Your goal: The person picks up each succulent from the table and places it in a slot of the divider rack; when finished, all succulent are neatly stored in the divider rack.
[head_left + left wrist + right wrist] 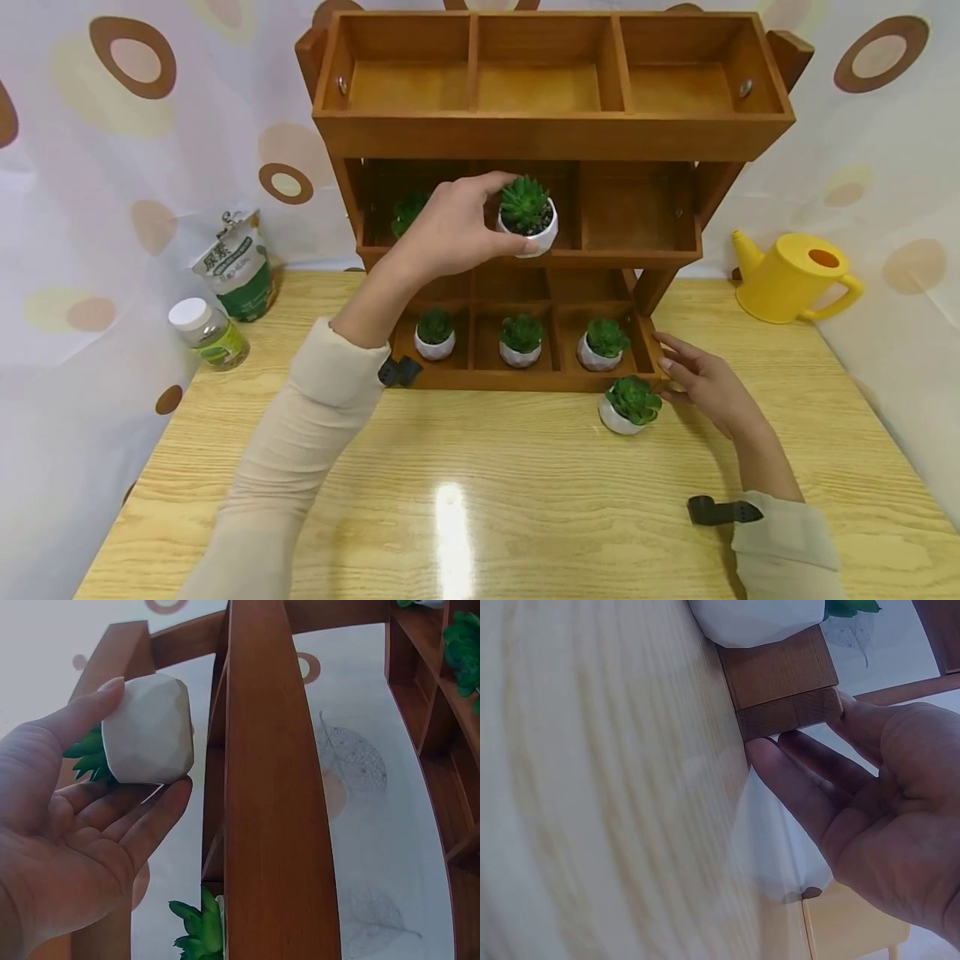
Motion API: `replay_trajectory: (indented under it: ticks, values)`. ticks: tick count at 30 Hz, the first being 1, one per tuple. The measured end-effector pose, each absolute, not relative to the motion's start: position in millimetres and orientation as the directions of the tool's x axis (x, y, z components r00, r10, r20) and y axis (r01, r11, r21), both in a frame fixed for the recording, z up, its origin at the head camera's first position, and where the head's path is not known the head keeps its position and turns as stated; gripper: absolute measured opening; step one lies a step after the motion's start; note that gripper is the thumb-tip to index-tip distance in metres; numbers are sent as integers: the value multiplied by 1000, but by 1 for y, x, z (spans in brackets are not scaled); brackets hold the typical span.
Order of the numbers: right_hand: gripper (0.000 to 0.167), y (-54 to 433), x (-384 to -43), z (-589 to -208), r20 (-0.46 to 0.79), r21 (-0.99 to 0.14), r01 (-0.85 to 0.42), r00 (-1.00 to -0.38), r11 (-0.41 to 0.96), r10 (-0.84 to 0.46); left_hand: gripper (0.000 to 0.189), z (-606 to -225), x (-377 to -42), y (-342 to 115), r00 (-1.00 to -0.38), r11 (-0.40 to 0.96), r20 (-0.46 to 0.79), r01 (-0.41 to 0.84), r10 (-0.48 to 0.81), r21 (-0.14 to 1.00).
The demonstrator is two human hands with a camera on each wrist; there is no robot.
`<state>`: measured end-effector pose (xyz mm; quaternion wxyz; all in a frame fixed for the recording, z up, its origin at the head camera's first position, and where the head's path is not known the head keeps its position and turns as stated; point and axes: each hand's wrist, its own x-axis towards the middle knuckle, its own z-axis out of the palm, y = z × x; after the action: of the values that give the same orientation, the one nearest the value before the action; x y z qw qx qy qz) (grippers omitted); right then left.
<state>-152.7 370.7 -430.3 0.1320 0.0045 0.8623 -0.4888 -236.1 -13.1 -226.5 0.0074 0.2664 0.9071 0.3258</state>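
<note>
My left hand (457,221) pinches a small potted succulent (528,215) by its white faceted pot, thumb on one side and fingers on the other. It is held up in front of the middle tier of a wooden shelf (555,137). From below, the left wrist view shows the pot's pale base (150,731) between thumb and fingers, green leaves behind it. Low on the right, my right hand (708,387) grips the front corner of the bottom tier; in the right wrist view its thumb and fingers (787,776) span the wooden end (791,711).
Three potted succulents sit in the bottom compartments, one plant (409,210) in the middle tier's left. Another succulent (632,404) stands on the table (540,500) before the right corner. A yellow watering can (783,279) is at right, a white-capped bottle (210,335) and pouch (238,271) at left.
</note>
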Motion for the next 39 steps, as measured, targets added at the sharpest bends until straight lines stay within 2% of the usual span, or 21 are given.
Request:
replay_trajectory:
  ticks: [10, 20, 31, 39]
  values:
    - [59, 372, -151, -431, -217, -851, 124, -968, 511, -126, 81, -221, -247, -7, -869, 684, 109, 452, 483, 573]
    - [58, 372, -151, -430, -202, -869, 112, -969, 482, -139, 74, -224, -257, -1, -844, 653, 137, 494, 518, 574]
    - [58, 374, -152, -434, -180, -869, 83, -971, 488, -156, 84, -231, -261, 14, -890, 716, 73, 408, 449, 567]
    - [57, 374, -152, -433, -186, -857, 89, -972, 507, -143, 75, -238, -263, 21, -867, 710, 98, 461, 489, 533]
